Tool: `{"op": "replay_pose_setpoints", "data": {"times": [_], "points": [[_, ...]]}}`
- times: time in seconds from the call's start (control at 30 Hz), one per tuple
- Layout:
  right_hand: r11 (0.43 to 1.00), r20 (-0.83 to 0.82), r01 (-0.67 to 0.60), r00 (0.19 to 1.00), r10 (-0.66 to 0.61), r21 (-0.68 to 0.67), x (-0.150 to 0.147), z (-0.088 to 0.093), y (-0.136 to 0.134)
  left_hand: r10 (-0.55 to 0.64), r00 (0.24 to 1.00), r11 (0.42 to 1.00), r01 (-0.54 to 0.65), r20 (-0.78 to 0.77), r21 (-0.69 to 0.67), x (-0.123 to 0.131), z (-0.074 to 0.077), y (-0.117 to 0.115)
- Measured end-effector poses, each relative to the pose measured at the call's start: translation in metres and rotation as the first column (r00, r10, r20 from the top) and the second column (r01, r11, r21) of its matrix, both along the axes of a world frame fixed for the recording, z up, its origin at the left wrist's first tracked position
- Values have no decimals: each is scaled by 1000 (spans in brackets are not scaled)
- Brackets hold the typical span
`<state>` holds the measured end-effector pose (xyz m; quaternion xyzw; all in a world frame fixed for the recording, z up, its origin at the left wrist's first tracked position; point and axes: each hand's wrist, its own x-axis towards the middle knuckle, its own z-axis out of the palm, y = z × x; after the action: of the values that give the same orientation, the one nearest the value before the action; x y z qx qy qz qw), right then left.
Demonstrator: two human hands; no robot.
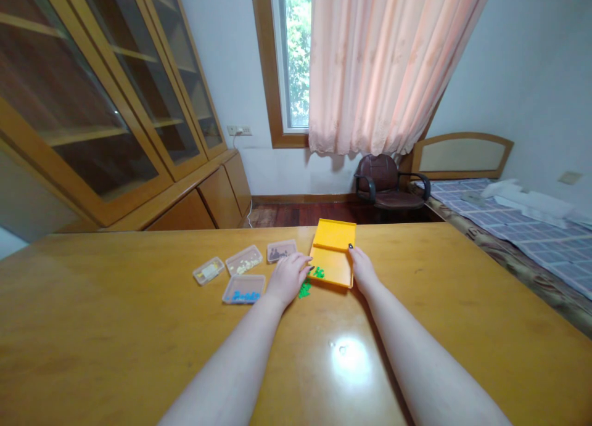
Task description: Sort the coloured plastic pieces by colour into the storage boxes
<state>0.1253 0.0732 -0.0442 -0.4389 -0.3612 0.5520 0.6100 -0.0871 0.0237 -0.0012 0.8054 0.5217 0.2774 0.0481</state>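
Observation:
A yellow hinged plastic box (335, 266) lies opened out on the wooden table, its lid (335, 232) folded back on the far side. My right hand (364, 269) grips the box's right edge, thumb on top near the hinge. My left hand (289, 278) is at the left edge, its fingertips drawn together over the rim; what they hold, if anything, is hidden. Small green pieces (319, 272) lie inside the box at its left. More green pieces (304, 288) sit on the table just below my left fingertips.
Left of my left hand stand shallow clear trays: one with blue pieces (245, 296), one with cream pieces (247, 264), one with dark pieces (280, 252) and a small one with yellow pieces (208, 270). Beyond the table (139, 352) are a chair (383, 182) and a bed (522, 216).

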Motion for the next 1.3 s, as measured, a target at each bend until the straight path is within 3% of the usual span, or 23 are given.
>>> {"op": "replay_pose_setpoints", "data": {"times": [0.17,0.5,0.73,1.0,1.17,1.3], "points": [[992,-78,122,989,-123,-24,5,-4,6,118,989,990,-124,-91,-66,-9,-8,8],[990,-55,139,989,-140,-27,9,-18,13,-31,964,985,-16,-264,-174,-12,-1,4],[991,-52,135,989,-136,-28,7,-12,10,-26,953,987,-23,-301,-158,-10,-3,5],[992,-31,123,992,-124,-14,5,-12,9,64,923,982,-125,-379,-141,-7,-7,6],[989,-20,146,989,-146,-18,3,-6,5,123,938,981,-165,-324,-105,-7,-6,5],[992,1,129,992,-129,-3,1,0,1,157,979,987,-150,-133,65,-6,0,1]]}}
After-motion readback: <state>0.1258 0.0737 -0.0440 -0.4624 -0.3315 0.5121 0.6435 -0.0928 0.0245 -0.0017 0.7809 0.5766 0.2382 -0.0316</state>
